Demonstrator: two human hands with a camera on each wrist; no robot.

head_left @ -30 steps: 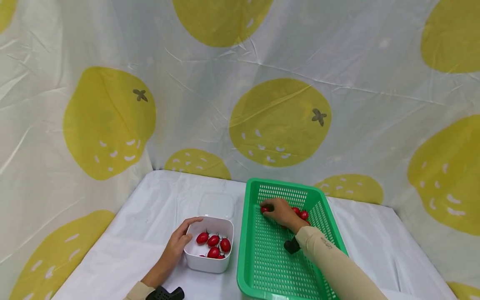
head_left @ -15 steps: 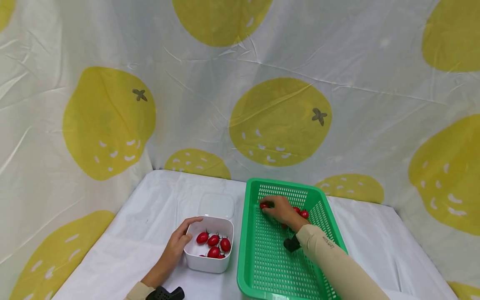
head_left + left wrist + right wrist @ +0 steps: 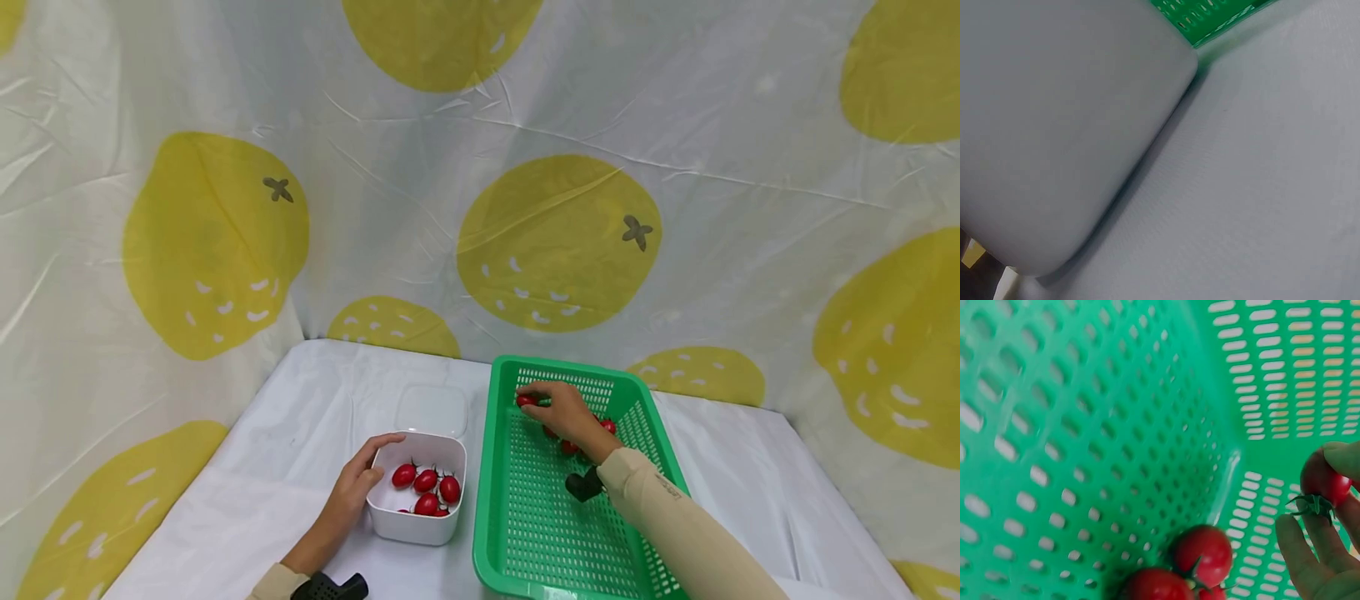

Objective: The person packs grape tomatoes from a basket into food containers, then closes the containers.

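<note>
My left hand (image 3: 348,490) grips the left side of a square white plastic box (image 3: 414,528), fingers along the wall and thumb at the rim. Inside lie several red cherry tomatoes (image 3: 426,481). To its right stands a green slotted basket (image 3: 536,533). My right hand (image 3: 567,413), over the basket's far part, pinches a cherry tomato (image 3: 1325,478) between thumb and fingers; its green calyx shows in the right wrist view. More tomatoes (image 3: 1204,553) lie in the basket below, partly hidden by the hand. In the left wrist view the box wall (image 3: 1066,125) fills the left side.
Behind the white box a clear lid (image 3: 431,410) lies flat on the white-covered table (image 3: 330,400). A lemon-print curtain (image 3: 390,208) hangs behind and at the sides. The basket's raised rim (image 3: 483,500) stands between the two hands.
My right hand has risen slightly toward the basket's far left corner with the tomato, uncovering more tomatoes beneath. My left hand and the white box have stayed in place.
</note>
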